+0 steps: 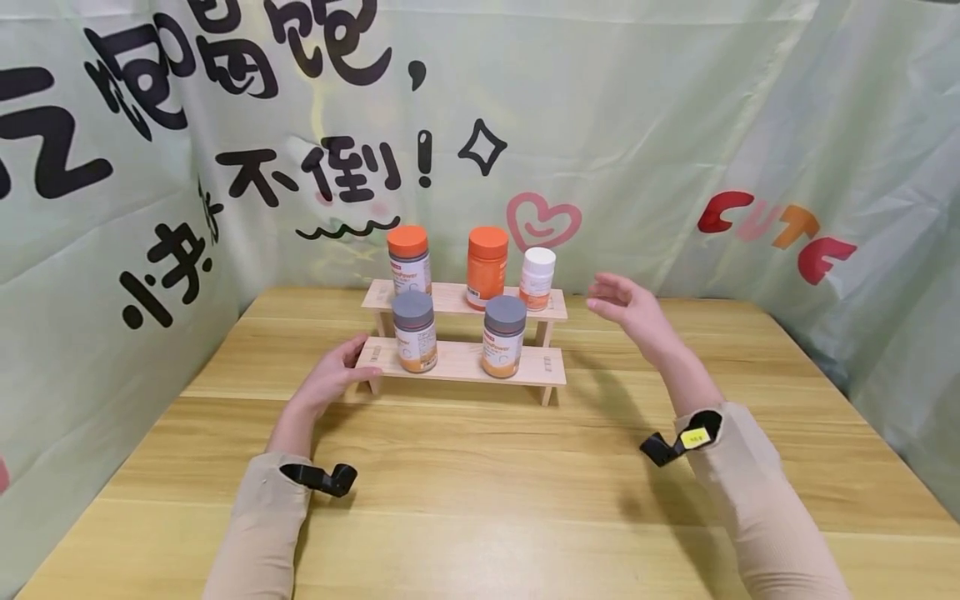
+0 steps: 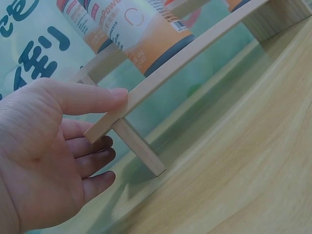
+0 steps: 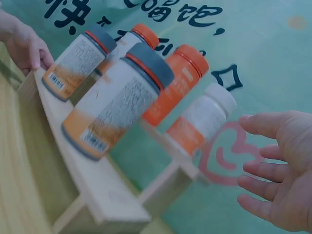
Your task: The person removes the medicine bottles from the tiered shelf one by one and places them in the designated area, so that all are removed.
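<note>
A two-tier wooden shelf rack (image 1: 465, 374) holds several supplement bottles. My left hand (image 1: 339, 377) grips the left end of its lower tier. In the left wrist view the thumb (image 2: 92, 99) lies along the plank's front edge, the other fingers curl round behind its end. Two grey-capped bottles (image 1: 415, 332) stand on the lower tier. On the upper tier are an orange-capped bottle (image 1: 409, 258), an all-orange bottle (image 1: 487, 267) and a small white-capped bottle (image 1: 537, 279). My right hand (image 1: 626, 308) hovers beyond the rack's right end, fingers loosely spread, holding nothing.
The rack stands toward the back of a wood-grain table (image 1: 480, 500). A pale green curtain (image 1: 637, 125) with black lettering and a pink heart hangs close behind and along both sides. Each wrist wears a black camera mount (image 1: 318, 478).
</note>
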`<state>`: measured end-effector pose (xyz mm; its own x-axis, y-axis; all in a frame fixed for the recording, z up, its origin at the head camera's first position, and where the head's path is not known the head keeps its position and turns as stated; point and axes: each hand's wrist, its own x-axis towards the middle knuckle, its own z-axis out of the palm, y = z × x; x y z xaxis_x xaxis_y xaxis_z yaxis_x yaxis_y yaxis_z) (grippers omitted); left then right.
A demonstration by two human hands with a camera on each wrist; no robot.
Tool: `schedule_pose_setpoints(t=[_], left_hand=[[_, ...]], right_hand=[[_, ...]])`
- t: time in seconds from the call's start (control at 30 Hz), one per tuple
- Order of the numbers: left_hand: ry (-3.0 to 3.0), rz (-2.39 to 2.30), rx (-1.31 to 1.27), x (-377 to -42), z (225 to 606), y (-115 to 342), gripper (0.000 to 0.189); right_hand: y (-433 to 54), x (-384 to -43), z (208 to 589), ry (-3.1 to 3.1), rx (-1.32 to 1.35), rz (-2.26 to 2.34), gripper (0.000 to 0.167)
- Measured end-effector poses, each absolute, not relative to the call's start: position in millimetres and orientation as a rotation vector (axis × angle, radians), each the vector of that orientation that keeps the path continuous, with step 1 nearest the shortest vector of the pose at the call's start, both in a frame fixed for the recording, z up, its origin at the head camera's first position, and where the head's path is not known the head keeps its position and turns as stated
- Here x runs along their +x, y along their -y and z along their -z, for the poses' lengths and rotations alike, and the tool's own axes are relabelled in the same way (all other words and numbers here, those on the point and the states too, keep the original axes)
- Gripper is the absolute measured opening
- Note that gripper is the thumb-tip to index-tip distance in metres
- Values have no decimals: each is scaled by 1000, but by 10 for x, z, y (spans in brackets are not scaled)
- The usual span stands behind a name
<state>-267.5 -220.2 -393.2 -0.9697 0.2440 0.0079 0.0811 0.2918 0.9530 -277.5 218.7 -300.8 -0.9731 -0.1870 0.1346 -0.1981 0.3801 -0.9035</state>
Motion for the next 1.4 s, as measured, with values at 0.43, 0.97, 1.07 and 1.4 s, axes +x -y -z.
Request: schedule_pose_setpoints(t=[0.43,0.97,1.07,1.4], left_hand=[[-2407,-1742,310,-2685,3896,2152,83],[-2436,-1717,282,-2659,3936,2174,83],[-2436,-1724,269,-2656,3933,2172,83],[-2432,-1733,265,-2624,3895,2185,82]], right_hand=[[-1622,-3099,2760,2554,414,-1628,66],[-1529,-3152,2858,2553,300,-1536,57],[-1568,-3155,2845,2539,286,-1525,57],[-1847,-3137,2762,2491,249,-1531,59]])
